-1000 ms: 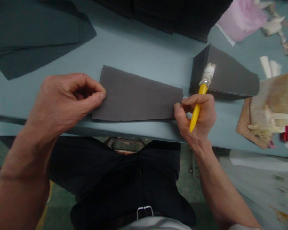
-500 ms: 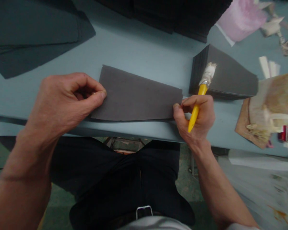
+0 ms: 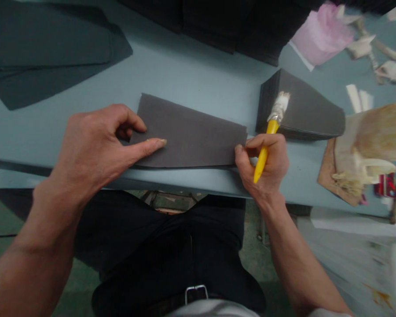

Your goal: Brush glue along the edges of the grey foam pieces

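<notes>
A dark grey tapered sheet [image 3: 191,132] lies flat along the near edge of the blue-grey table, its narrower end to the right. At its left end is my left hand [image 3: 95,145], thumb stretched over the top face and apart from the index finger, whose tip touches the sheet near the edge. My right hand [image 3: 267,163] is closed around a yellow-handled paintbrush [image 3: 262,160], its white-coated bristles pointing up and away. The thumb and index finger of that same hand meet at the sheet's right end; whether they pinch it is hard to see.
Behind my right hand stands a stack of similar grey pieces [image 3: 312,105]. Larger dark sheets [image 3: 53,39] lie at the far left, and black material [image 3: 214,22] at the back. On the right are a stained container [image 3: 383,132], brown board [image 3: 326,176] and pink crumpled material [image 3: 323,35].
My left thumb has slid right across the sheet, parting from the index finger, where both were pinched together at its left edge. My right hand keeps the paintbrush. The view has shifted slightly.
</notes>
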### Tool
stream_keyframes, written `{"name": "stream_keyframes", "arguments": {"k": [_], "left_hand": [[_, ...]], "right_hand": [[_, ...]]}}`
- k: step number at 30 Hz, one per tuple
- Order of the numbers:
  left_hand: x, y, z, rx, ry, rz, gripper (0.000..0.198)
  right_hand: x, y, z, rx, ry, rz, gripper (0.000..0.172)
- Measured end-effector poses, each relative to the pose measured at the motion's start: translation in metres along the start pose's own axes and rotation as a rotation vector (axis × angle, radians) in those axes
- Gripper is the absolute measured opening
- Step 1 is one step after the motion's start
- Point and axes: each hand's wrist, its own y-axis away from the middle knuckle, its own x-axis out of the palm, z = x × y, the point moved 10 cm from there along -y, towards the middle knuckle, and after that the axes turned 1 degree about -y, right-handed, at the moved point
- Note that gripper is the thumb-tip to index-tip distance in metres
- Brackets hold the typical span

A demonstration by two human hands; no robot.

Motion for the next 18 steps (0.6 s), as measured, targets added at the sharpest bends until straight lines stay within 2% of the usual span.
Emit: {"name": "stream_keyframes", "arguments": {"k": [4,9,13,18], "left_hand": [[0.002,0.0,-0.003,0.073,-0.027,-0.007,0.058],[0.004,-0.001,-0.003,0.1,-0.048,-0.013,0.056],[0.004,-0.002,-0.004,0.079,-0.083,-0.004,0.065],[0.007,-0.003,0.002,-0.012,-0.162,0.069,0.073]], "right_hand": [[0.0,0.0,-0.001,0.01,-0.002,0.007,0.017],[0.0,-0.003,0.004,-0.013,0.003,0.004,0.016],[0.003,-0.007,0.004,-0.01,-0.03,0.04,0.016],[0.007,-0.011,0.0,-0.017,-0.115,0.126,0.014]]}}
